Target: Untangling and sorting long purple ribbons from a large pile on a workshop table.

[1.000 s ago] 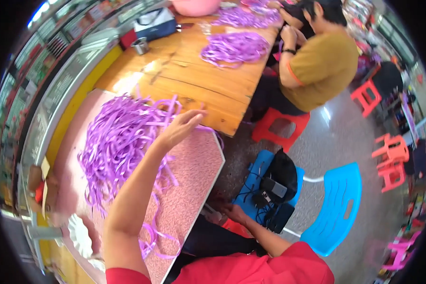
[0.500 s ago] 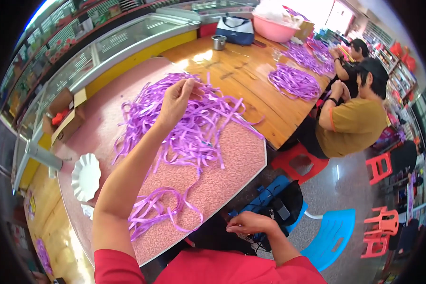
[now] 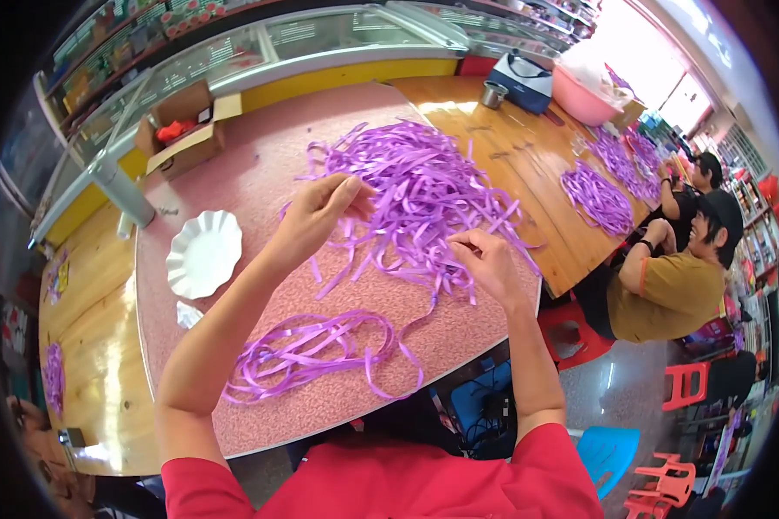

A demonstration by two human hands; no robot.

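A tangled heap of shiny purple ribbon lies on the pink speckled tabletop. My left hand hovers at the heap's left side, thumb against the curled fingers; whatever it may pinch is hidden. At the heap's near right edge, my right hand has thumb and forefinger pinched together on a strand of purple ribbon. Nearer to me are loose loops of ribbon, joined to the heap by one winding strand.
Left of my forearm stands a white scalloped dish. Beyond it are an open cardboard box and a grey post. A wooden table adjoins on the right, bearing another ribbon coil. Two people sit beside it.
My right hand has risen from near my lap to the ribbon heap. The near loops have spread wider, and the view has shifted; the left hand keeps its curled pose.
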